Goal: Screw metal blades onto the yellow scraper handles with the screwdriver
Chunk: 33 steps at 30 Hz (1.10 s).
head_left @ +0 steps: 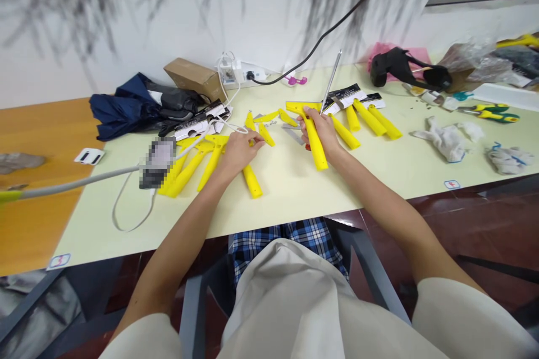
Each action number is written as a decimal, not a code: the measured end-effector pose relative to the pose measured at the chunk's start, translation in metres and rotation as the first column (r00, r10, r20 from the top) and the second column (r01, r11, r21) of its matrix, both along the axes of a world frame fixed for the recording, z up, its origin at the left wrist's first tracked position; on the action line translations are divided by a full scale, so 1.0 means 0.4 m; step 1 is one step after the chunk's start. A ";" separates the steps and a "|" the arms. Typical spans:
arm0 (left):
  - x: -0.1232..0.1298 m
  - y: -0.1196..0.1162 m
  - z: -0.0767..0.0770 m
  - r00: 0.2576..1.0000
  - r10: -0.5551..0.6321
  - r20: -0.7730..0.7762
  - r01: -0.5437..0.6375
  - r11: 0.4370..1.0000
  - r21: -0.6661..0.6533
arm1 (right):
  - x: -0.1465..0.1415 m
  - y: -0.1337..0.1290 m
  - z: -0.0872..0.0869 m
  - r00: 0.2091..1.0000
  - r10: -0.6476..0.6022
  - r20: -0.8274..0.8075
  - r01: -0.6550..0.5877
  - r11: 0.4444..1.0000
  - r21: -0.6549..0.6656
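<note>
The right hand [319, 132] is closed around a long yellow plastic handle [315, 142], and a thin steel blade [330, 82] rises from behind this hand. The left hand [240, 151] is half curled with the fingers [255, 139] pointing to the right, above a group of yellow pieces; I cannot tell if it grips one of them. A thin white cable [227, 129] passes just beside these fingers.

Between the hands lie flat steel plates [292, 133]. More yellow handles [189, 165] lie to the left of the left hand, and others [370, 118] lie to the right of the right hand. All are on a pale green table [290, 185].

Black and white printed cards [347, 98] lie near them, but their small print cannot be read. A grey cable runs to a device [156, 162] that is covered by a pixelated patch. Further away are a navy cloth [135, 106], a cardboard box [195, 78], a power strip [242, 73], two white gloves [442, 140] and yellow-green handled pliers [488, 113].
</note>
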<state>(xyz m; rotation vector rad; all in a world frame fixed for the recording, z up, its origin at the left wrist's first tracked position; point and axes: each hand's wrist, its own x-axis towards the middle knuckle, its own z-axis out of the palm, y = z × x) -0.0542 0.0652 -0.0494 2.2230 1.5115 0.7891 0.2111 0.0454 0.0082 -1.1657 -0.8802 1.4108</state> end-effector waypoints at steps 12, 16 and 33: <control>-0.017 0.019 -0.004 0.999 -0.003 -0.038 0.001 0.999 -0.048 | -0.018 -0.012 0.002 0.999 0.045 0.019 -0.044 0.999 -0.029; -0.025 0.022 -0.003 0.998 -0.006 -0.061 0.002 0.998 -0.065 | -0.026 -0.016 0.002 0.998 0.060 0.014 -0.059 0.998 -0.025; 0.006 -0.018 0.033 0.905 0.030 0.424 -0.059 0.997 0.054 | -0.052 -0.021 -0.026 0.930 0.280 0.238 -0.273 0.960 -0.066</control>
